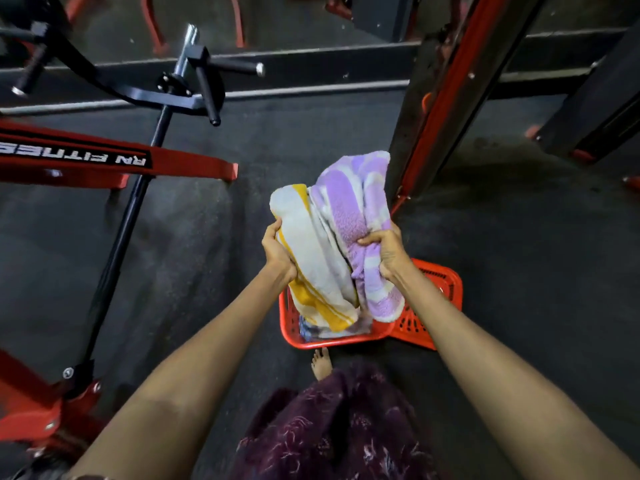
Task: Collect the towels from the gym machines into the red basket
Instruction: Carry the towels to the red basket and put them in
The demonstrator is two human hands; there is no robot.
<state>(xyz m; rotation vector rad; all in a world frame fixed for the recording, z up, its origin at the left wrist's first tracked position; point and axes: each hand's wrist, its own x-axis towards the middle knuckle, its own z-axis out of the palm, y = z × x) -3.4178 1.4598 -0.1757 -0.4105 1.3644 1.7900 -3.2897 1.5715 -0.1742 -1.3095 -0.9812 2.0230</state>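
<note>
I hold a bundle of two towels above the red basket [446, 285], which stands on the dark floor in front of my feet. My left hand [277, 251] grips the white towel with yellow stripes [311, 258] on its left side. My right hand [389, 251] grips the purple and white fluffy towel [353, 206] on the right. The lower ends of both towels hang down into the basket. Another cloth with blue and white [311, 330] lies inside the basket, mostly hidden by the bundle.
A red and black gym machine [114, 161] with black bars fills the left side. A red upright frame post [443, 98] rises just right of the towels. Another dark machine base [588, 116] stands at the far right. My bare foot [321, 363] is near the basket.
</note>
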